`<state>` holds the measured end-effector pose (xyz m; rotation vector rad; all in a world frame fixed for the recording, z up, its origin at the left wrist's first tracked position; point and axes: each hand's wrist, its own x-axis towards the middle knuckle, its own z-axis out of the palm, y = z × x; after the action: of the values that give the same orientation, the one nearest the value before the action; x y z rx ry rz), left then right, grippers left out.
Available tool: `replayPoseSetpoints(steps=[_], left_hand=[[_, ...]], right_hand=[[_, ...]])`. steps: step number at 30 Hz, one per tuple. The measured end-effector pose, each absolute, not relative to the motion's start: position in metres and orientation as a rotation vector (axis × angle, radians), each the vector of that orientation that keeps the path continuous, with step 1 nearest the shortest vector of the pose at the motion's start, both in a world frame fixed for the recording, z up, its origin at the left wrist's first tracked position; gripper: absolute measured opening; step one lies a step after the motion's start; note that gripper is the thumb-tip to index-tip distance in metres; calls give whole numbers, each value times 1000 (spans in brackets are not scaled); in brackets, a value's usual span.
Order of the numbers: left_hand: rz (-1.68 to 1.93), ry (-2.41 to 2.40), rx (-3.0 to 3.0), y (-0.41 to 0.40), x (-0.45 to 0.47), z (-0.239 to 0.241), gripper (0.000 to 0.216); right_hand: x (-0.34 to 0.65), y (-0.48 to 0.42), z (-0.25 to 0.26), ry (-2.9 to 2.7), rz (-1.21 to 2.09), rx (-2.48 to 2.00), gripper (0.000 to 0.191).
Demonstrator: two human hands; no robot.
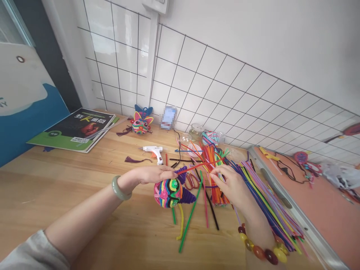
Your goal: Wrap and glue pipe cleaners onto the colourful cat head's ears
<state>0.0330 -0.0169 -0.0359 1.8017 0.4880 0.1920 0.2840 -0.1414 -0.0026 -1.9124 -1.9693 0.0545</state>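
Stripes (163, 198) of pink, yellow, blue and black chenille stem already cover the visible side of a round ball (168, 193), held just above the bench (98, 232). Two ridged purple cones (188, 198), apparently of coiled stem, already jut from its right side. The left hand (153, 174) is closed over the ball's top, while the right hand (232, 183) pinches a red chenille stem (197, 166) between thumb and fingers. That fuzzy length runs nearly straight between the hands, seemingly not yet shaped; whether its left end is fixed to the ball, I cannot tell. Plenty of soft, bendable stock remains uncoiled: a green stem (191, 212) and an orange-red bundle (215, 187). Behind sit a smooth white plastic glue gun (153, 150) and an eared, striped ball ornament (140, 126) that looks more complete, with a thready dark tassel (137, 160) nearby.
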Motion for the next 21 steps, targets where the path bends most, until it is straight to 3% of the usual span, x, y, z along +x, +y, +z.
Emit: replayPoseSetpoints(steps=[3, 6, 14, 21], left_hand=[[176, 476, 1820, -14, 31, -37, 31], [157, 431, 1826, -15, 32, -38, 33], [50, 262, 1927, -15, 34, -38, 43], [54, 256, 1974, -16, 35, -36, 43]], right_hand=[[297, -146, -12, -1901, -149, -2027, 26], [279, -146, -12, -1953, -159, -1819, 34], [224, -131, 5, -2061, 266, -1686, 19], [224, -125, 10, -2122, 374, -1653, 20]])
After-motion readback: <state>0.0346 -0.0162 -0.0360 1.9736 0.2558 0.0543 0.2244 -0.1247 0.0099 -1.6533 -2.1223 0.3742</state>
